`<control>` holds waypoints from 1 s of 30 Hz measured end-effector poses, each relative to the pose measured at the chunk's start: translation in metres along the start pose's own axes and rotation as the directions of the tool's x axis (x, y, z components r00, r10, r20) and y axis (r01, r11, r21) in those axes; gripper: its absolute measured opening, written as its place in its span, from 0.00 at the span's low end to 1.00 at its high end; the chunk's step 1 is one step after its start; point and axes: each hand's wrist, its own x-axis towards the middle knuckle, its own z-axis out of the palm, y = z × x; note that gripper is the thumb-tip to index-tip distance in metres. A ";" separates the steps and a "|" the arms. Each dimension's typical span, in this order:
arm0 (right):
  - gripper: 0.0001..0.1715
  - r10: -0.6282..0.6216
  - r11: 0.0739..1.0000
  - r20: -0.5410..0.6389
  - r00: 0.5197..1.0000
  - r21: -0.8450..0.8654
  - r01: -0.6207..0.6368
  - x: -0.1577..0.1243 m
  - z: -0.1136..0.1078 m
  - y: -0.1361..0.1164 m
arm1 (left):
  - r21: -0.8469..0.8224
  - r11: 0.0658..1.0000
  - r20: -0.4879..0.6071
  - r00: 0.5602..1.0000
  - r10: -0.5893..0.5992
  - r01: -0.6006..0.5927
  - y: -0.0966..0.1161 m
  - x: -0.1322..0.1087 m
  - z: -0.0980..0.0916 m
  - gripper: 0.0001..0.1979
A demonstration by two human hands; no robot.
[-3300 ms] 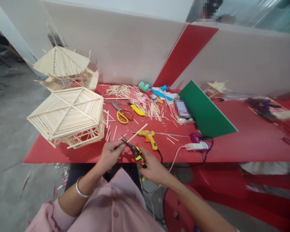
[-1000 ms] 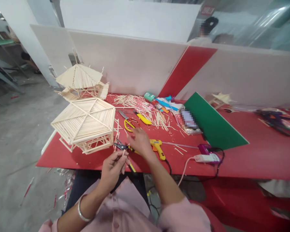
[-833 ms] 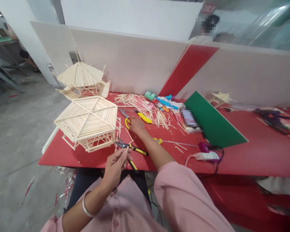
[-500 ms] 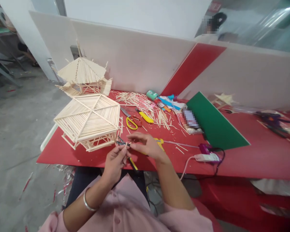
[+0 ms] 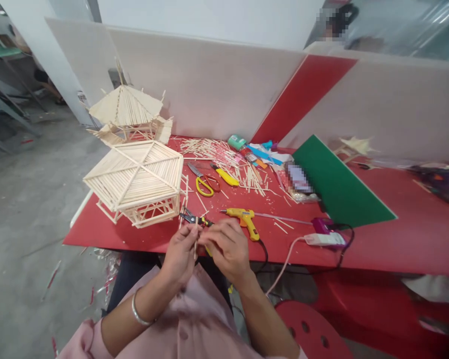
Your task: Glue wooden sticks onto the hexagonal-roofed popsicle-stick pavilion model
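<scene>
Pinched in my left hand [image 5: 179, 252] is a short wooden stick [image 5: 196, 229], held upright at the table's front edge. The fingers of my right hand [image 5: 228, 245] are curled together close beside that stick; what they hold, if anything, is hidden. Just beyond the fingertips lie pliers [image 5: 189, 216] with dark jaws, their handles partly covered by my hands. A yellow glue gun [image 5: 245, 215] rests on its side to the right of them. To the left stands a six-sided stick model [image 5: 140, 174] with a flat slatted top.
Behind it stands a pointed-roof stick model [image 5: 125, 107]. Scissors [image 5: 202, 183], a yellow-handled cutter [image 5: 226, 176] and piles of loose sticks [image 5: 205, 152] lie mid-table. A green board [image 5: 340, 187] leans at right, near a power strip [image 5: 325, 240]. A red stool [image 5: 307, 329] is below.
My right hand has drawn down toward me and its fingers have curled in, uncovering the glue gun. My left hand still holds the stick, and more of it shows.
</scene>
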 end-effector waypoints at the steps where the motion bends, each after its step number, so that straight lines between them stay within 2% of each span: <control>1: 0.07 -0.027 0.998 0.084 0.996 0.063 0.022 -0.006 -0.003 -0.004 | -0.008 1.000 -0.026 0.999 0.022 -0.022 0.001 0.001 -0.001 0.20; 3: 0.12 -0.105 0.978 0.278 0.955 0.201 0.049 -0.019 -0.006 -0.010 | 0.010 0.998 -0.043 0.997 0.058 -0.057 0.002 0.003 -0.005 0.19; 5: 0.21 -0.134 0.966 0.428 0.894 0.259 0.021 -0.029 -0.006 -0.010 | 0.051 0.997 -0.014 0.998 0.058 -0.057 0.003 0.004 -0.008 0.17; 7: 0.28 -0.079 0.977 0.472 0.878 0.213 -0.027 -0.033 -0.006 -0.006 | 0.085 0.995 0.021 0.999 0.050 -0.051 0.004 0.004 -0.010 0.16; 9: 0.27 0.032 0.984 0.405 0.914 0.145 -0.099 -0.030 -0.009 -0.001 | 0.122 0.991 0.046 0.997 0.055 -0.060 0.006 0.001 -0.010 0.16; 12: 0.17 0.224 0.955 0.229 0.947 0.142 -0.260 -0.014 -0.012 0.002 | 0.163 0.983 0.057 0.996 0.073 -0.081 0.008 -0.002 -0.009 0.19; 14: 0.12 0.331 0.918 0.138 0.933 0.179 -0.353 -0.001 -0.010 0.001 | 0.194 0.977 0.051 0.996 0.075 -0.084 0.009 -0.003 -0.009 0.20; 15: 0.13 0.363 0.903 0.117 0.924 0.200 -0.380 0.005 -0.007 0.001 | 0.224 0.971 0.052 0.996 0.079 -0.088 0.009 -0.004 -0.009 0.21; 18: 0.12 0.390 0.863 0.139 0.911 0.291 -0.413 0.018 0.003 0.002 | 0.364 0.923 0.094 0.991 0.094 -0.123 0.010 -0.007 -0.011 0.21; 20: 0.19 0.443 0.799 0.120 0.888 0.397 -0.452 0.022 0.007 0.005 | 0.442 0.882 0.135 0.984 0.117 -0.165 0.013 -0.011 -0.013 0.20; 22: 0.24 0.559 0.705 0.018 0.829 0.517 -0.486 0.021 0.005 0.008 | 0.468 0.852 0.172 0.970 0.171 -0.234 0.017 -0.019 -0.013 0.19; 23: 0.25 0.604 0.666 -0.025 0.797 0.565 -0.487 0.020 0.003 0.008 | 0.459 0.841 0.198 0.956 0.219 -0.287 0.020 -0.024 -0.012 0.17; 24: 0.25 0.618 0.642 -0.031 0.785 0.596 -0.483 0.018 0.001 0.006 | 0.442 0.823 0.226 0.932 0.281 -0.356 0.024 -0.030 -0.011 0.15; 25: 0.24 0.593 0.638 0.010 0.805 0.605 -0.477 0.016 -0.001 0.002 | 0.423 0.794 0.259 0.898 0.355 -0.436 0.027 -0.035 -0.010 0.13; 26: 0.22 0.528 0.651 0.085 0.845 0.598 -0.467 0.014 -0.003 -0.003 | 0.406 0.751 0.290 0.853 0.434 -0.521 0.031 -0.040 -0.008 0.11; 28: 0.20 0.371 0.700 0.231 0.900 0.567 -0.434 0.011 -0.003 -0.017 | 0.382 0.632 0.349 0.739 0.577 -0.674 0.037 -0.048 -0.005 0.07; 30: 0.16 0.296 0.741 0.249 0.922 0.549 -0.386 0.010 0.000 -0.029 | 0.370 0.509 0.406 0.628 0.664 -0.777 0.044 -0.053 -0.003 0.04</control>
